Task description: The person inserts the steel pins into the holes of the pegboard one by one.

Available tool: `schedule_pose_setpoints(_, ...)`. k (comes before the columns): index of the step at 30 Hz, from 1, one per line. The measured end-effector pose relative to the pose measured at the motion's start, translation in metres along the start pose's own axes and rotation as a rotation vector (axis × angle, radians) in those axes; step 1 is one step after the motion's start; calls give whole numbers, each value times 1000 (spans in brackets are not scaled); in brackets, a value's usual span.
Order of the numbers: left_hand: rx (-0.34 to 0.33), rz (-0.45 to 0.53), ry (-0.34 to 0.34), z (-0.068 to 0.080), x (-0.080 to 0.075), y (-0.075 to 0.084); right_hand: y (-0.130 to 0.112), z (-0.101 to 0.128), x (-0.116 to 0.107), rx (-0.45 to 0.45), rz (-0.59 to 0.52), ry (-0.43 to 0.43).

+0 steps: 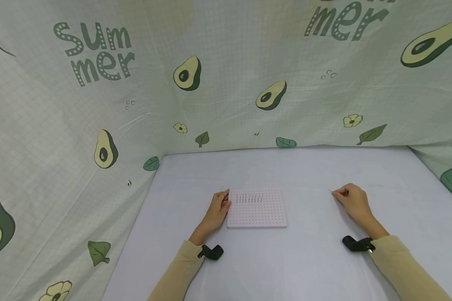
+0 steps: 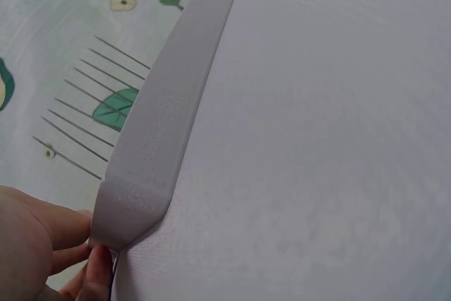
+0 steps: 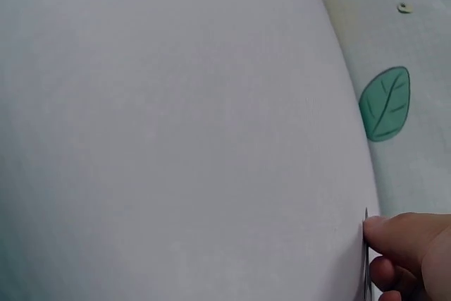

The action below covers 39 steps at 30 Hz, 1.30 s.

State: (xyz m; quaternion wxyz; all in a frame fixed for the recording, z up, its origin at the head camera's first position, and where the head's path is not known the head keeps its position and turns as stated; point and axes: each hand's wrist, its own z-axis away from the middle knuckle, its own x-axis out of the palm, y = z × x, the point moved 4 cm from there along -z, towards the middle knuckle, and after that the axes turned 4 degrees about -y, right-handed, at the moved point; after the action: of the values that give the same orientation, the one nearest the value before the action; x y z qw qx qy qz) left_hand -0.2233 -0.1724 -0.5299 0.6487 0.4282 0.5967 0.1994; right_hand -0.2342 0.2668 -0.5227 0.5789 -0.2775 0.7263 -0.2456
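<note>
A pale pink pegboard point(image 1: 275, 209) with rows of small holes lies on the white table. Several thin dark needles point(image 1: 250, 197) stand in a row along its far side; the left wrist view shows them from the side, beyond the board's edge point(image 2: 165, 118). My left hand point(image 1: 216, 211) grips the board by its far left corner, with fingers point(image 2: 67, 227) at the edge. Well off to the right of the board, my right hand point(image 1: 354, 204) pinches a single needle point(image 3: 366, 252) between thumb and fingertips, just above the table.
The white tabletop point(image 1: 309, 259) surrounds the board. Behind and to the left hangs a pale green cloth point(image 1: 226, 113) printed with avocados and leaves. Each wrist wears a black camera mount point(image 1: 355, 243).
</note>
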Motion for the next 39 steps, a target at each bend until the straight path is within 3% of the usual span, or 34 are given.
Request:
schedule_pose_setpoints(10, 13, -9, 6, -1, 1, -2, 0, -1, 2, -10, 8, -14)
schedule_pose_setpoints(21, 116, -36, 44, 2, 0, 2, -12, -5, -3, -32, -38, -31)
schedule_pose_setpoints(28, 29, -7, 13, 0, 0, -2, -27, -10, 1, -103, -140, -40)
schedule_pose_setpoints(33, 11, -3, 12, -1, -1, -1, -39, -11, 7, -164, -217, -34)
schedule_pose_setpoints(39, 13, 10, 12, -1, -1, 0, -49, -12, 12, -176, -265, -17)
